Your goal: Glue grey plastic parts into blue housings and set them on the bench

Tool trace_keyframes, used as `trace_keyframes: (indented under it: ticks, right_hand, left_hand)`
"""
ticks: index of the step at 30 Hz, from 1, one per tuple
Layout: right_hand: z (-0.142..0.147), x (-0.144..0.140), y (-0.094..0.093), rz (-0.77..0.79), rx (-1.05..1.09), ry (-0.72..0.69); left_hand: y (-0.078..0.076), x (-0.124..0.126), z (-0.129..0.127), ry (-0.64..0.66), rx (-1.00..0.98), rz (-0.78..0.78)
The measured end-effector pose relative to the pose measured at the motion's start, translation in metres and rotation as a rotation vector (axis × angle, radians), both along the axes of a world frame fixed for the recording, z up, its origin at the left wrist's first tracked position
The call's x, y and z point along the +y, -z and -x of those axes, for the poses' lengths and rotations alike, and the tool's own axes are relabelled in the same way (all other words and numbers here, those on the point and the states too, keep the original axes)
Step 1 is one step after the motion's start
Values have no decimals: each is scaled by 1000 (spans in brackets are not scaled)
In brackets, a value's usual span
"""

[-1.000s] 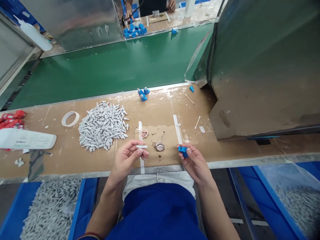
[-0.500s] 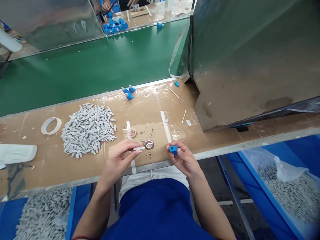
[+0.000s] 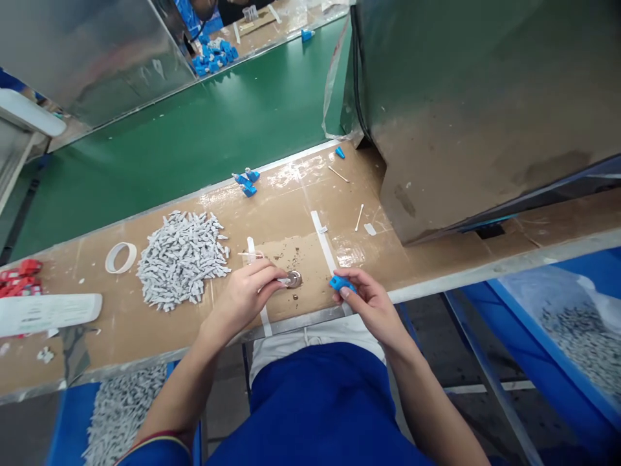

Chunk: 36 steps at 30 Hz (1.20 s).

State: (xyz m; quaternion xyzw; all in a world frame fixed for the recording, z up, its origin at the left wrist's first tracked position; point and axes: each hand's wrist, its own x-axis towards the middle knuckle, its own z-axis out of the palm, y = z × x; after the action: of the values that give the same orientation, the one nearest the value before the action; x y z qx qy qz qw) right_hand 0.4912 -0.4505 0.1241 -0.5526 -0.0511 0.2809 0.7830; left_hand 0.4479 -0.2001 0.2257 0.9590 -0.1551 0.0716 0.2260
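My left hand [image 3: 242, 294] pinches a small light-grey plastic piece [image 3: 283, 282] between thumb and fingers, with its far end at a small round dish [image 3: 295, 279] of dark, shiny content. Whether the tip dips in is too small to tell. To the right, my right hand [image 3: 371, 305] grips a blue plastic part [image 3: 341, 283] just above the table's front edge. Dark drops or specks lie around the dish. Behind my left hand a second small dish with a thin stick [image 3: 252, 254] is mostly covered.
Left of my hands lie a heap of grey pieces [image 3: 182, 259] and a tape roll [image 3: 121, 257]. Blue parts [image 3: 246, 182] sit near the green belt [image 3: 194, 142]. Cotton swabs [image 3: 359, 218] lie at right, beside a large metal panel [image 3: 485, 110]. Blue bins [image 3: 543, 362] stand below the table.
My left hand has moved slightly right, bringing the grey piece's end over the dish. The blue part has turned in my right hand. The camera view has shifted and tilted.
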Motion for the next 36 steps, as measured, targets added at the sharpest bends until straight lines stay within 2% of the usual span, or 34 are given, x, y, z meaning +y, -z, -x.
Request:
trace_keyframes:
  ticks: [3,8,12,16,20,24,27,29,32,36]
  right_hand:
    - [2,1,-1,72,-84,43]
    - [-1,0,-5,143,-159,32]
    - [-2,2,-6,146,-121,46]
    - [-3,5,-7,104,-41,68]
    - [-7,8,-12,46,58,70]
    - [-7,14,-21,-21,134,35]
    - [-2,23,-28,-70,154,-9]
    - [3,29,-33,-110,157,-31]
    - [8,37,-38,-177,164,-64]
    - [12,42,-39,-223,168,-79]
  left_hand:
    - [4,-1,-3,10,18,-41]
    - [9,-4,-6,28,82,-160]
    - [9,-7,-9,37,148,-235]
    - [4,-7,-7,33,118,-222]
    - [-1,-7,1,-71,14,-53]
    - [4,-13,14,-219,-38,230]
    - [8,-22,22,-234,-23,481]
    - [8,-27,25,-213,11,586]
    - [5,-32,26,-196,38,641]
    - [-2,-34,26,-199,38,627]
